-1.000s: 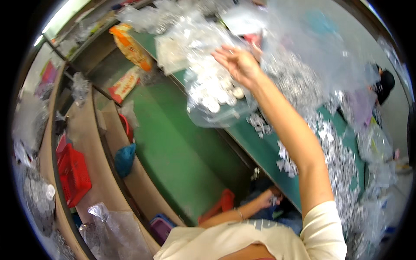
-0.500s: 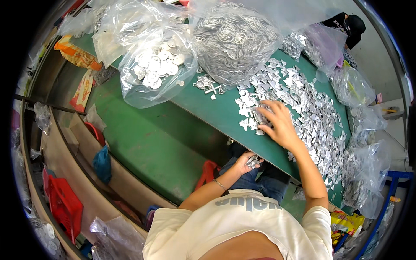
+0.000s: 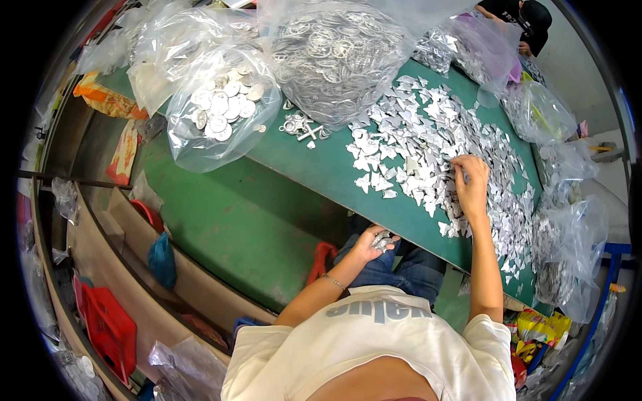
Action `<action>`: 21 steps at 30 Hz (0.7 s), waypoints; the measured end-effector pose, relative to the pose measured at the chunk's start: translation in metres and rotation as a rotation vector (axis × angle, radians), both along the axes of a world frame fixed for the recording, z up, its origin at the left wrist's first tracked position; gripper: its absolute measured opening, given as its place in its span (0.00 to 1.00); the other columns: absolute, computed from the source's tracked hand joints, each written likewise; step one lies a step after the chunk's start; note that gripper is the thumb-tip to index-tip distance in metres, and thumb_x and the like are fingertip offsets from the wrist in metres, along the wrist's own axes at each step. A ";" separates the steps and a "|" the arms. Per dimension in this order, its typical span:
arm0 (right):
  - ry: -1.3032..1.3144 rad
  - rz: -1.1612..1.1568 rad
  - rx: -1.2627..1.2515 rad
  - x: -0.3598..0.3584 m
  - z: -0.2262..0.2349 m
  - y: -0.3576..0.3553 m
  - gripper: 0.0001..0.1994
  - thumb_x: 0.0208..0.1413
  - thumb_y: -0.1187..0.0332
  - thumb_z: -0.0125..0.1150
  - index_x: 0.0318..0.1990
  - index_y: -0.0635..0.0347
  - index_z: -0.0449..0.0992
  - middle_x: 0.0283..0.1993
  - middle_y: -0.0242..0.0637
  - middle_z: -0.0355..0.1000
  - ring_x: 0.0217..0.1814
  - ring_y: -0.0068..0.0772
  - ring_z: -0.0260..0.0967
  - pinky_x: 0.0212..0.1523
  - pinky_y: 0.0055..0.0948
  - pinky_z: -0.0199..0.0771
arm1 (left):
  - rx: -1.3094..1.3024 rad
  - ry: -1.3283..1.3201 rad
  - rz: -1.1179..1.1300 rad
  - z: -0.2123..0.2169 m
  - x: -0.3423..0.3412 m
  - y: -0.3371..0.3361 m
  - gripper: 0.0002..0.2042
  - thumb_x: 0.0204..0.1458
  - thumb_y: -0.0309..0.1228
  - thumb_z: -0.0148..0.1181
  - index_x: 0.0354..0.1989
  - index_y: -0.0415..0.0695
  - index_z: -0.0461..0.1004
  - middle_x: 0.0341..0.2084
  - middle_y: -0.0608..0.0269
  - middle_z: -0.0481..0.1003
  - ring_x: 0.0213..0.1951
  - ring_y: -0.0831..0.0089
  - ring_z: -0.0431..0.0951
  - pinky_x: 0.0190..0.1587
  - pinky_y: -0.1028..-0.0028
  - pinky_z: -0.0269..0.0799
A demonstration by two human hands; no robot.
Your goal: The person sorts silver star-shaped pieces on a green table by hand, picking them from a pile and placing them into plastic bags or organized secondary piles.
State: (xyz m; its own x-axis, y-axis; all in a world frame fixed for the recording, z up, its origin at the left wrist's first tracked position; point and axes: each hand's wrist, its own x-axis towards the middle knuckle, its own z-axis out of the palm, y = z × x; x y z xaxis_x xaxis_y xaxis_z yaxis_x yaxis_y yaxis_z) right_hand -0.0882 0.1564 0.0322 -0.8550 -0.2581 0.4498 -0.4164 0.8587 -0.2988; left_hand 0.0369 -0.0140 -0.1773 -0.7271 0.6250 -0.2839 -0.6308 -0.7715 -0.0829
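Small flat silvery metal pieces (image 3: pixel 428 127) lie spread in a wide layer over the green tabletop (image 3: pixel 321 180). My right hand (image 3: pixel 473 179) is over the middle of this layer, thumb and fingertips pinched together at the pieces; whatever is between them is too small to make out. Below the table's near edge, close to my lap, my left hand (image 3: pixel 370 244) is cupped around a small heap of metal pieces (image 3: pixel 382 241). A few larger silvery charms (image 3: pixel 304 127), one cross-shaped, lie left of the layer.
A big clear bag of metal rings (image 3: pixel 338 60) and a bag of round discs (image 3: pixel 227 107) stand at the table's far left. More filled bags (image 3: pixel 562 247) line the right edge. Another person (image 3: pixel 518 23) is at the far right. Red baskets (image 3: pixel 110 334) sit at left.
My right hand has moved right across the layer, and its spread fingers have closed into a pinch. My left hand still holds its heap. The whole view has shifted slightly.
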 end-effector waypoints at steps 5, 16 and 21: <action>-0.169 0.115 -0.137 0.023 0.010 -0.025 0.11 0.42 0.78 0.59 0.37 0.60 0.74 0.43 0.39 0.70 0.50 0.41 0.63 0.53 0.36 0.58 | -0.114 0.009 -0.020 0.000 0.002 0.000 0.10 0.48 0.30 0.56 0.37 0.39 0.70 0.29 0.56 0.72 0.31 0.66 0.72 0.20 0.75 0.68; -0.092 0.136 0.069 0.037 -0.003 -0.014 0.05 0.45 0.74 0.60 0.31 0.59 0.73 0.43 0.35 0.69 0.50 0.39 0.62 0.54 0.39 0.53 | -0.135 -0.040 0.004 0.009 0.001 -0.004 0.09 0.46 0.32 0.57 0.33 0.40 0.70 0.26 0.56 0.73 0.29 0.63 0.73 0.22 0.66 0.68; -0.149 -0.034 -0.237 0.028 -0.004 -0.003 0.07 0.46 0.75 0.58 0.34 0.63 0.72 0.42 0.41 0.68 0.48 0.43 0.62 0.50 0.36 0.58 | -0.094 -0.014 0.006 0.014 0.002 -0.005 0.10 0.46 0.33 0.57 0.33 0.41 0.70 0.27 0.56 0.73 0.29 0.63 0.72 0.23 0.67 0.68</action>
